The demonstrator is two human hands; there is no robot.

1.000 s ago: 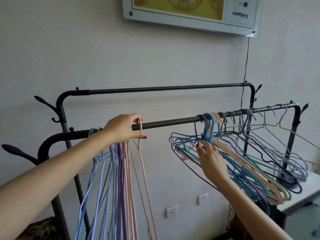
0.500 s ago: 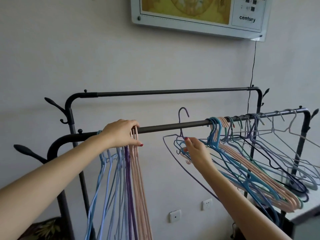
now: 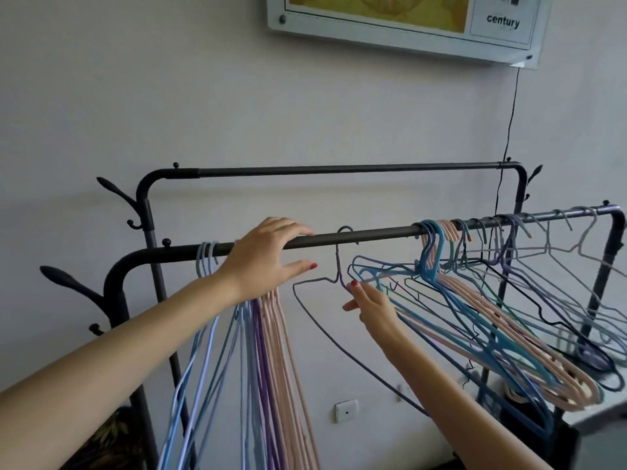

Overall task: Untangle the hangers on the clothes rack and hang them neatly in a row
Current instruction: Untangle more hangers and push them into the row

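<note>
A dark clothes rack has a front rail [image 3: 373, 234] running left to right. At its left end several blue, purple and pink hangers [image 3: 268, 368] hang close together in a row. My left hand [image 3: 268, 256] rests on the rail just above them, fingers stretched over the bar and thumb below it. A single purple wire hanger [image 3: 338, 262] hangs by its hook on the bare middle of the rail. My right hand [image 3: 369, 303] is at its shoulder, with a fingertip touching the wire and the thumb held apart. A tangled bunch of hangers [image 3: 492, 327] crowds the rail's right end.
A second, higher rail [image 3: 339, 169] runs behind the front one, with hook branches on the rack's left post [image 3: 112, 188]. A framed sign [image 3: 407, 22] hangs on the wall, and a thin cable [image 3: 509, 130] drops from it. A wall socket [image 3: 346, 410] sits low.
My right hand pulled the purple hanger out of the tangled bunch, carried it left and set its hook on the rail. My left hand uncurled from the pink hanger hooks and now lies flat.
</note>
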